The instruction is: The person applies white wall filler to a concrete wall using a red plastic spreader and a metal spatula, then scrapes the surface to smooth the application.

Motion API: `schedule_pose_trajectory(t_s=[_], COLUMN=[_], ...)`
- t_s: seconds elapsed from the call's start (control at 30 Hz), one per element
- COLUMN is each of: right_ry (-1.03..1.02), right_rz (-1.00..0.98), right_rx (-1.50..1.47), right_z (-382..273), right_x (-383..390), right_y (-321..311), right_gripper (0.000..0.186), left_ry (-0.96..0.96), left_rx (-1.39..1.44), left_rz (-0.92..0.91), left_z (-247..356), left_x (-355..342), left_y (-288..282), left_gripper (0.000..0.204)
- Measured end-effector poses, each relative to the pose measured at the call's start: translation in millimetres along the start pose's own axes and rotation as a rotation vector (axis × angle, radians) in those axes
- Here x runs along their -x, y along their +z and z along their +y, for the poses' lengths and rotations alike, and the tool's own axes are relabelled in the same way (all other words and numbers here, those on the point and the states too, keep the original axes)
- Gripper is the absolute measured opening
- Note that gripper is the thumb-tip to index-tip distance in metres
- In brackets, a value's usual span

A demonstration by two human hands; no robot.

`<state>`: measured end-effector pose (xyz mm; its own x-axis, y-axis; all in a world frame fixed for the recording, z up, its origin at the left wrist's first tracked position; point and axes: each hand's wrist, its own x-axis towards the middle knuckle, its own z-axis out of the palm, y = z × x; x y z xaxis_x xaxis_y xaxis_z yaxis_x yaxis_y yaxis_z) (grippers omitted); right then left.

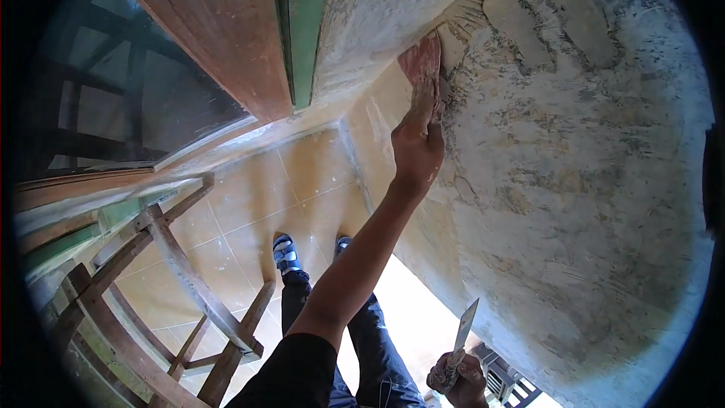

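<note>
My left hand (417,143) reaches up to the wall's inner corner. Its fingers are closed round a flat reddish piece (418,59), dusted with pale residue, whose kind I cannot make out. That piece lies against the rough plaster wall (544,174), just below dark scraped marks and smooth pale patches. Low at the right, my right hand (459,382) grips a putty knife (467,321) by its handle, with the metal blade pointing up. White residue coats this hand, and the knife is apart from the wall.
A wooden frame with crossed bars (200,287) stands at the lower left on the tiled floor (257,189). Above it are a dark window pane (143,83) and a brown wooden frame (219,23) with green trim (306,23). My sandalled feet (287,253) are on the tiles.
</note>
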<state>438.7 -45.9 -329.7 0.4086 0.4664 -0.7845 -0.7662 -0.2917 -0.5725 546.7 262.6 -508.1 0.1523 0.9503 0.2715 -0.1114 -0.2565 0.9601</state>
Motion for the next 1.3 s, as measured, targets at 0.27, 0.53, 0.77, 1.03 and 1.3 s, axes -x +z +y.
schedule_pose_trajectory(t_s=[0.27,0.53,0.77,1.03,1.3], right_ry=[0.033,0.034,0.157,0.065,0.003], right_rz=[-0.032,0.003,0.014,-0.062,-0.020], right_rx=[-0.025,-0.021,-0.213,-0.187,-0.251], right_z=[0,7,17,6,4], right_x=[6,9,10,10,23], right_y=[-5,-5,-21,-2,-12], right_gripper=[0.032,0.046,0.046,0.038,0.044], left_ry=[-0.029,-0.195,-0.020,-0.288,-0.022], left_rx=[0.049,-0.039,0.034,0.136,0.129], left_rz=[0.026,-0.003,-0.108,-0.032,0.041], left_z=[19,8,41,30,69], left_x=[56,1,71,28,111], left_y=[-33,-9,-23,-15,-27], left_gripper=[0.042,0.031,0.045,0.035,0.041])
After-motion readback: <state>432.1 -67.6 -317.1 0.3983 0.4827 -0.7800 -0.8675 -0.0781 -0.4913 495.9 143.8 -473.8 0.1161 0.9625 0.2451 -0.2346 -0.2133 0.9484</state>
